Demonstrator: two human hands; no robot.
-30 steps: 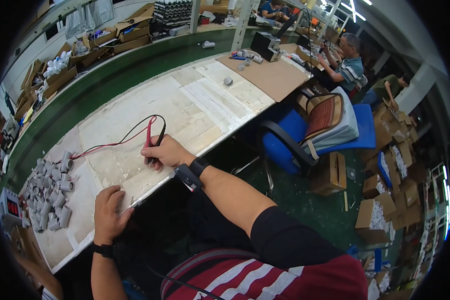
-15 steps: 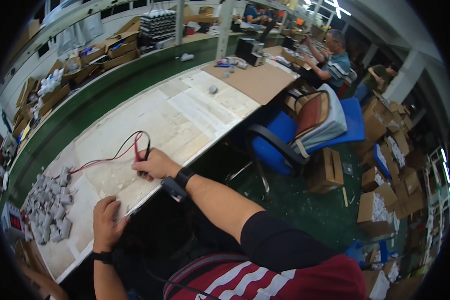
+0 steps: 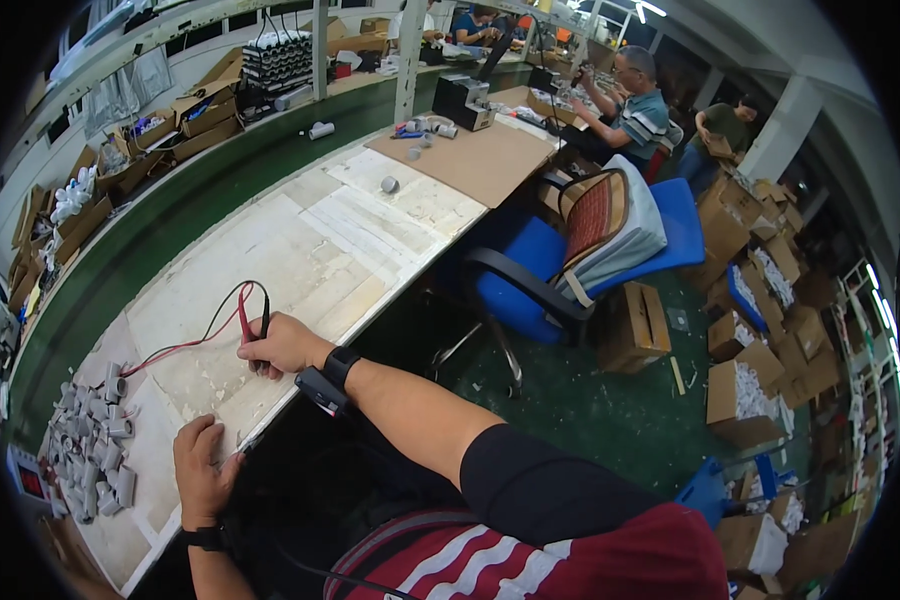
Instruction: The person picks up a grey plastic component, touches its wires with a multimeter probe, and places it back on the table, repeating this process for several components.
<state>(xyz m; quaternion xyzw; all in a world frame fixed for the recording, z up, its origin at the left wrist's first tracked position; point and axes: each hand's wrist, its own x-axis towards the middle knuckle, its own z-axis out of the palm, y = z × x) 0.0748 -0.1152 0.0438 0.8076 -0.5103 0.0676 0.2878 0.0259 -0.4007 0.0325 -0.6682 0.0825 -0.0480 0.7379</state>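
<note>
My right hand (image 3: 285, 345) is closed round a pair of test probes (image 3: 246, 315), one red and one black, above the worktable near its front edge. Thin red and black leads (image 3: 195, 342) loop from the probes across the table to the grey pile at the left. My left hand (image 3: 205, 470) rests at the table's front edge, holding nothing, with the thumb apart from the slightly bent fingers. Left of it lies a heap of short grey cylindrical parts (image 3: 95, 445). Beyond the heap stands a small meter (image 3: 28, 478) with a red lit display.
The pale, worn worktable (image 3: 300, 260) carries one grey part (image 3: 389, 185) farther off and a brown board (image 3: 500, 160) with a black device (image 3: 464, 101). A blue chair (image 3: 530, 290) holding a bag stands at the right. Cartons (image 3: 740, 395) line the floor; several people work beyond.
The whole view has shifted, so the table and chair sit farther left. My right hand still grips the probes and my left hand stays at the table edge.
</note>
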